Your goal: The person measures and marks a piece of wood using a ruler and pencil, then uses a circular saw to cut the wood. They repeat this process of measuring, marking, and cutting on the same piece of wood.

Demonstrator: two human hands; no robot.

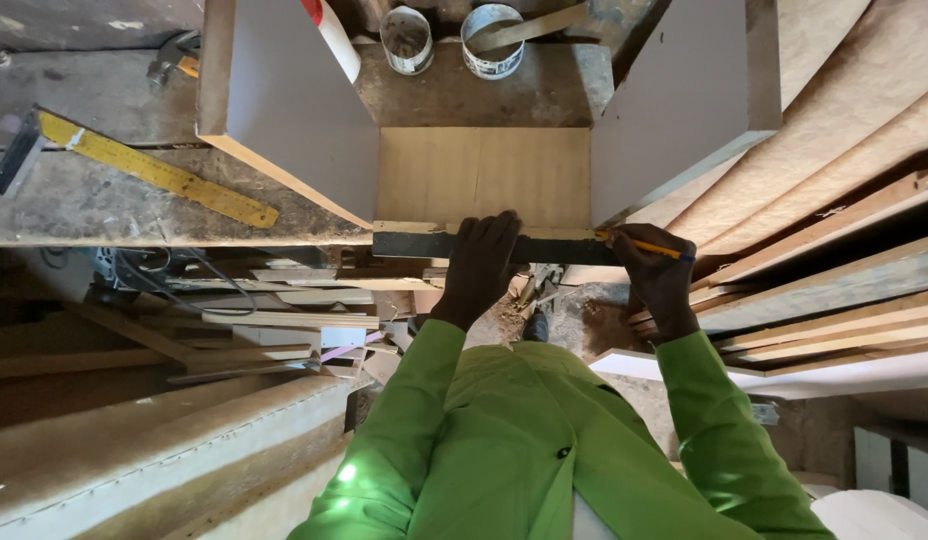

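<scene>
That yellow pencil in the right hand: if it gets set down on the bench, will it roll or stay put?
The pencil, pinched in the right hand, looks slim, stiff and light, so it would probably shift at a slight nudge. The workbench looks rough and scarred, which may check rolling. Laid against the dark straightedge under the left hand, it would likely stay.

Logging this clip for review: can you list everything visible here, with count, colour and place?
Straightedge: one, dark, along the panel's near edge.
Pencil: one, yellow, at the straightedge's right end.
Wood panel: one, tan, between two grey boards.
Grey boards: two, upright, either side.
Square ruler: one, yellow, bench left.
Tins: two, metal, top centre.
Planks: many, tan, stacked right.
Workbench: one, grey, worn.
Left hand: pressing the straightedge.
Right hand: holding the pencil.
Sleeves: green.
</scene>
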